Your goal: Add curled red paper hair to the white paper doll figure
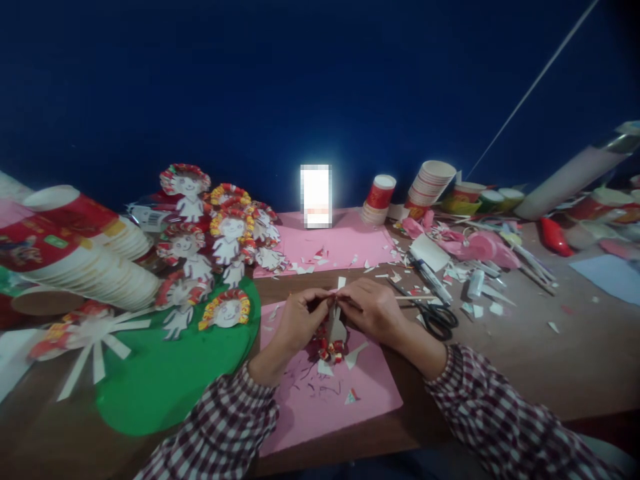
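Above a pink sheet [370, 393], both my hands work close together on a cut paper cup [339, 327] with white strips and red-and-yellow curls. My left hand [305, 317] is closed, pinching a strip [341, 283] at its edge. Fingertips of my right hand [373, 307] are pressed together at the same spot, around a thin pale stick [415, 297] that juts out to the right. The exact grip between the fingertips is partly hidden. Black-handled scissors [437, 320] lie just right of my right hand.
Several paper figures with curled red-and-yellow hair [230, 230] stand at left, by a green mat [155, 380] and stacked paper cups [100, 267]. A bright phone [316, 197] stands behind. Markers [433, 280], paper scraps [496, 309] and a cup stack [430, 183] are at right.
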### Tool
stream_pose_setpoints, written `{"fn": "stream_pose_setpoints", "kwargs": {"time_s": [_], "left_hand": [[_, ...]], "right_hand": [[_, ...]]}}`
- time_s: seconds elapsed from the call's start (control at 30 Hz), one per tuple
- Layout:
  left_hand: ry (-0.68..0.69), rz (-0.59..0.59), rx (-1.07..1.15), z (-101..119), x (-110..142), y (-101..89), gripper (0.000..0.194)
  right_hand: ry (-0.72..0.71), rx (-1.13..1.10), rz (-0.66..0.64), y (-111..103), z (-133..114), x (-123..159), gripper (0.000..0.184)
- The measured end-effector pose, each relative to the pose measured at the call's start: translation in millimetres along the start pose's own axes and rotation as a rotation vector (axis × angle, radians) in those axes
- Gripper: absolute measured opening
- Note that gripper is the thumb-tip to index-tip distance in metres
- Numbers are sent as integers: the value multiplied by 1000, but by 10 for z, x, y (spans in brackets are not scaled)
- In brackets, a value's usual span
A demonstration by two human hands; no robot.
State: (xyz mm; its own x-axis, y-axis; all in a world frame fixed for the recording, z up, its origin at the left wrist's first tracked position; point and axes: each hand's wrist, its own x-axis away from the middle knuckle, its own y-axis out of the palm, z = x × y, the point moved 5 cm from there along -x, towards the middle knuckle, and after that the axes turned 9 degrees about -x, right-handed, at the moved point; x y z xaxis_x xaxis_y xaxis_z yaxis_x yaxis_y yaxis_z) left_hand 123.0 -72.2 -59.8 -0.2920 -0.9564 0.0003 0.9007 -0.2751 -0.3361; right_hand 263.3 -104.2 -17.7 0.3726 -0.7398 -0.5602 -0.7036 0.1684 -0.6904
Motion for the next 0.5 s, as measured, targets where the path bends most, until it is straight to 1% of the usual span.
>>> {"fn": "stream_pose_setpoints", "kwargs": {"time_s": [0.23,0.37,0.5], "left_hand": [[-44,-54,85,-15,9,28,23],[-24,-65,122,10,5,28,25],[-66,-74,124,2,7,37,25]], "right_hand": [[38,20,-22,19,25,18,8],[13,19,-37,14,-4,5,11],[0,26,-29,-10,-38,-19,13]]}}
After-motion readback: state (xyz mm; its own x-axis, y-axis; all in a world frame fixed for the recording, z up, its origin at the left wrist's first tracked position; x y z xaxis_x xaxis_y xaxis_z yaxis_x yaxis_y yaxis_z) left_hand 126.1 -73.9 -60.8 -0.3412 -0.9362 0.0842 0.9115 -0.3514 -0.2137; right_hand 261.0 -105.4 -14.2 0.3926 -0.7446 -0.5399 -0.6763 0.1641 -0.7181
